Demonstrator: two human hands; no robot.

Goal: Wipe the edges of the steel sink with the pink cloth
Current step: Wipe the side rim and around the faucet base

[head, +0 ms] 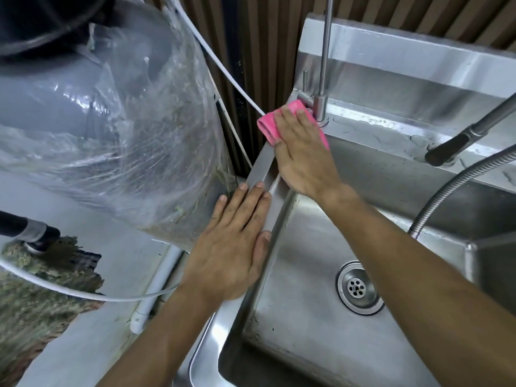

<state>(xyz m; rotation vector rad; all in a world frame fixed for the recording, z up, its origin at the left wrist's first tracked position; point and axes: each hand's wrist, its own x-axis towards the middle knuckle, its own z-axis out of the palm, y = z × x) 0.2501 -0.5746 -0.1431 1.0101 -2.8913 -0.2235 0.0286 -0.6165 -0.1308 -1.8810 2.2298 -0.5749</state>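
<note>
The steel sink [259, 163] fills the right half of the view, its left rim running up toward a back corner. My right hand [301, 155] lies flat on the pink cloth [266, 127] and presses it onto that far left corner of the rim, just beside the base of a thin tap. My left hand [231, 247] rests palm down, fingers together, on the left rim nearer to me. It holds nothing. The basin's drain [357, 287] sits below my right forearm.
A thin steel tap [324, 60] rises at the back corner. A pull-out faucet head [452, 146] and its flexible hose [452, 188] hang over the basin at right. A grey tank wrapped in clear plastic [111, 113] stands close to the sink's left. White tubing [223, 71] passes behind.
</note>
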